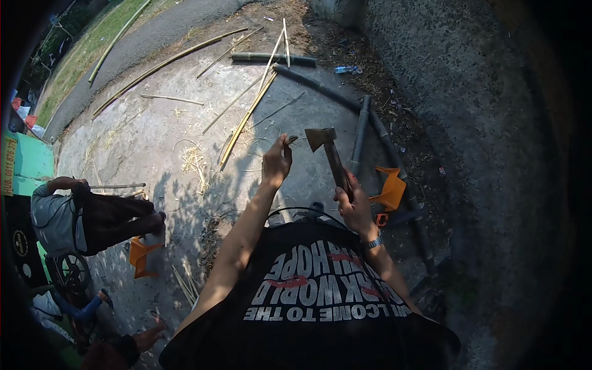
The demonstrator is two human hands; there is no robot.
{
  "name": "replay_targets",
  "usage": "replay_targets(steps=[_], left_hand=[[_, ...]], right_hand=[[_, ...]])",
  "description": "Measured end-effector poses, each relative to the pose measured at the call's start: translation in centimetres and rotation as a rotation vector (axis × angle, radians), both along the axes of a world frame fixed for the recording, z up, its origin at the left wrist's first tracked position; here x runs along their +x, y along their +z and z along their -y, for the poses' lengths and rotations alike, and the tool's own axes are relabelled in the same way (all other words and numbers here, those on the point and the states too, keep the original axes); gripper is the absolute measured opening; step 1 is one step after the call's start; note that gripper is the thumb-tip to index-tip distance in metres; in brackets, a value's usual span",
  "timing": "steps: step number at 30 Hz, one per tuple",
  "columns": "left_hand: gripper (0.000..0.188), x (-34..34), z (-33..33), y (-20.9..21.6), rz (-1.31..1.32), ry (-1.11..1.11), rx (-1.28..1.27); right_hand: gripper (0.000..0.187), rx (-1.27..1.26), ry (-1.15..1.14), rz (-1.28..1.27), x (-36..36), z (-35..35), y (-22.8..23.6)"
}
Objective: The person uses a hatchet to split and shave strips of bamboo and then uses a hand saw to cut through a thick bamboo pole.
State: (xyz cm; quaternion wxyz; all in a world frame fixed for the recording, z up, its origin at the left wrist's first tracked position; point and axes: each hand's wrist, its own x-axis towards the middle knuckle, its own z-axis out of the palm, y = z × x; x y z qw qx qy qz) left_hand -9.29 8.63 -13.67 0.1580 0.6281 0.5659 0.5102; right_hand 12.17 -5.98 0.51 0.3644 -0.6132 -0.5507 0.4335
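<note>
My right hand [354,208] is wrapped round the wooden handle of a hatchet [337,163]. Its broad, brownish head is uppermost, with the blade side toward my left hand. Held up in front of my chest, my left hand [277,163] is closed in a pinch on a small thin strip [293,139], whose tip points at the hatchet head. The strip's exact kind is too small to tell, and whether it touches the blade I cannot tell. Both hands are above the concrete ground.
Split bamboo strips [246,123] and dark bamboo poles [320,87] lie ahead on the ground. An orange plastic piece [390,190] is beside my right hand, another [142,256] at left. A person [61,216] stands left; others are lower left. A rough wall [456,92] rises right.
</note>
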Motion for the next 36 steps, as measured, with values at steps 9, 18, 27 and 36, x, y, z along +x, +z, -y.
replay_targets(steps=[9,18,27,36], left_hand=[[0.025,0.1,2.1,3.1,0.014,-0.018,0.020],[0.016,1.1,2.7,0.3,-0.002,-0.125,-0.017],[0.014,3.2,2.1,0.0,-0.051,-0.086,-0.049],[0.015,3.3,1.5,-0.7,-0.124,-0.034,-0.014]], right_hand=[[0.060,0.025,0.002,0.004,-1.4,2.0,1.4],[0.060,0.043,-0.030,0.040,-2.2,3.1,0.6],[0.059,0.247,-0.052,0.118,-3.5,2.2,-0.1],[0.060,0.209,-0.046,0.182,-3.7,1.7,-0.1]])
